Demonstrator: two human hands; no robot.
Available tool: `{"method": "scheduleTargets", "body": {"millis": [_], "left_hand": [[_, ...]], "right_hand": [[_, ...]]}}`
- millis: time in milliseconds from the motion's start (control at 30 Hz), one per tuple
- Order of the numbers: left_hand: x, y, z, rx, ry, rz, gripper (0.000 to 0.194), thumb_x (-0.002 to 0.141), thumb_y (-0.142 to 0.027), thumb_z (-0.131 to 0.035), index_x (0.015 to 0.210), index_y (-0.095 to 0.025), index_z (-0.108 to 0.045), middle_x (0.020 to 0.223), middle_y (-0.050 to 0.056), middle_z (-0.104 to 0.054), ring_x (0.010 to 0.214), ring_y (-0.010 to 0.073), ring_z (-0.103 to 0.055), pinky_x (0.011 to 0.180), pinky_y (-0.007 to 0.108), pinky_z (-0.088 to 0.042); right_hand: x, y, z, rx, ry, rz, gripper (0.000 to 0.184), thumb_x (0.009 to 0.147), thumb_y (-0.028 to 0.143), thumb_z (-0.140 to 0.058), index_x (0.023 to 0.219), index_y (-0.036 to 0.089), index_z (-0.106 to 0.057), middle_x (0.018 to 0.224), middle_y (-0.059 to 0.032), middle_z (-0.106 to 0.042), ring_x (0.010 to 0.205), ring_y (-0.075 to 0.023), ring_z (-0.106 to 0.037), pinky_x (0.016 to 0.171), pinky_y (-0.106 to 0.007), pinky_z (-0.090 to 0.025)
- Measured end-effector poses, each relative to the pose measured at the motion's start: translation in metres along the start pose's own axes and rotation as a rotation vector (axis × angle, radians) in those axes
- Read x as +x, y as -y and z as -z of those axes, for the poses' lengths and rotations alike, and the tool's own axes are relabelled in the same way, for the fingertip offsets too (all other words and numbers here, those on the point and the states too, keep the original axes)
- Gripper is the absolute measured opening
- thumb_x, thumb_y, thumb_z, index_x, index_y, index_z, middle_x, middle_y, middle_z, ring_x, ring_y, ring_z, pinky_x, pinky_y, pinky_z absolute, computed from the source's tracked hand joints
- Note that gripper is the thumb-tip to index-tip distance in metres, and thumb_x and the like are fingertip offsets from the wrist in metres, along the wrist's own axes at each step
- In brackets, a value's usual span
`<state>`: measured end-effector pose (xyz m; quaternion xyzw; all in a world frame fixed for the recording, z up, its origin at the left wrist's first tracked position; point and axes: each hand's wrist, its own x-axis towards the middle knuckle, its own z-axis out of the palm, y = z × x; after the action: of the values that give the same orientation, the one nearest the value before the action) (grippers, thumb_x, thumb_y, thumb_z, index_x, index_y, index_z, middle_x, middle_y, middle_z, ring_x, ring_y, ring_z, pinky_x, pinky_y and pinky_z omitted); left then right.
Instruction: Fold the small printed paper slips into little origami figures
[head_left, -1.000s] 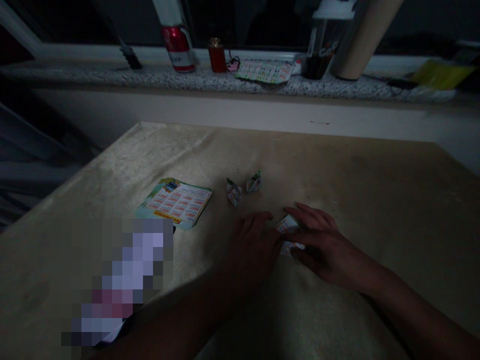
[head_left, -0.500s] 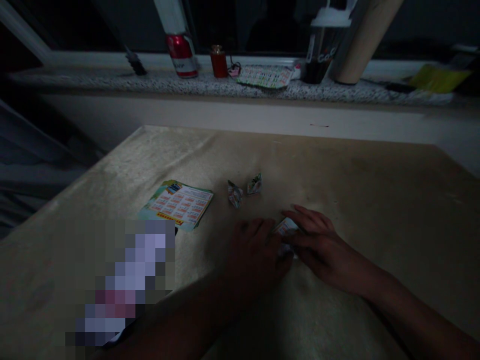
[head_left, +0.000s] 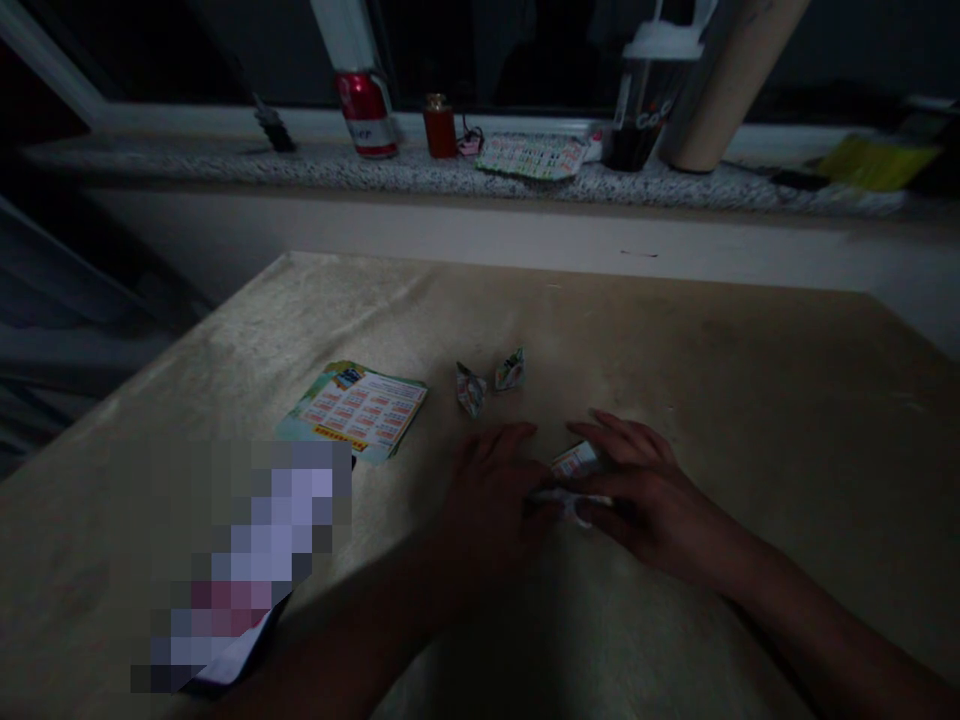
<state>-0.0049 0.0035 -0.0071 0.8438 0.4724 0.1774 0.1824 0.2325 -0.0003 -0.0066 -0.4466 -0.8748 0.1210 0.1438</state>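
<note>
In dim light, my left hand (head_left: 491,490) and my right hand (head_left: 637,490) meet over a small printed paper piece (head_left: 574,478) lying on the beige table (head_left: 675,360). Both hands pinch and press this paper between their fingertips. Two small folded paper figures (head_left: 471,388) (head_left: 510,370) stand just beyond the hands. A stack of printed paper sheets (head_left: 356,408) lies to the left of them.
A blurred-out object (head_left: 240,570) rests near the table's front left. On the stone windowsill (head_left: 420,170) stand a red can (head_left: 367,112), a small red container (head_left: 439,125), a printed sheet (head_left: 531,155), a lidded drink cup (head_left: 645,95) and a cardboard tube (head_left: 724,85).
My hands have shifted slightly toward me while working the paper piece; it now lies flatter and more stretched between my fingertips. The view tilted a little.
</note>
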Motion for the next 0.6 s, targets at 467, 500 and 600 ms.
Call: {"method": "scheduleTargets", "body": {"millis": [467,500,600], "left_hand": [[-0.002,0.008,0.009,-0.018,0.038,-0.011,0.039,0.082,-0.006,-0.067,0.107,-0.032,-0.081,0.153,0.010,-0.049,0.140,0.0343,-0.045,0.112,0.060,-0.036],[-0.002,0.007,0.008,-0.005,0.028,-0.026,0.039,0.082,-0.005,-0.066,0.106,-0.032,-0.081,0.153,0.010,-0.049,0.140,0.0347,-0.045,0.111,0.060,-0.037],[-0.001,0.003,0.008,0.048,-0.002,-0.068,0.038,0.083,-0.002,-0.064,0.105,-0.027,-0.080,0.150,0.011,-0.050,0.138,0.0348,-0.045,0.110,0.057,-0.038]], "right_hand": [[-0.007,-0.010,0.013,0.066,0.105,0.057,0.055,0.085,0.019,-0.071,0.137,0.036,-0.063,0.161,-0.0033,-0.043,0.152,-0.0337,-0.031,0.119,-0.060,-0.031],[-0.008,-0.011,0.016,0.059,0.108,0.069,0.057,0.083,0.017,-0.070,0.136,0.035,-0.063,0.163,-0.0032,-0.041,0.153,-0.0335,-0.030,0.119,-0.059,-0.030],[-0.009,-0.009,0.023,0.041,0.080,0.102,0.055,0.079,0.011,-0.068,0.130,0.031,-0.067,0.159,-0.0041,-0.046,0.151,-0.0332,-0.033,0.118,-0.057,-0.031]]}}
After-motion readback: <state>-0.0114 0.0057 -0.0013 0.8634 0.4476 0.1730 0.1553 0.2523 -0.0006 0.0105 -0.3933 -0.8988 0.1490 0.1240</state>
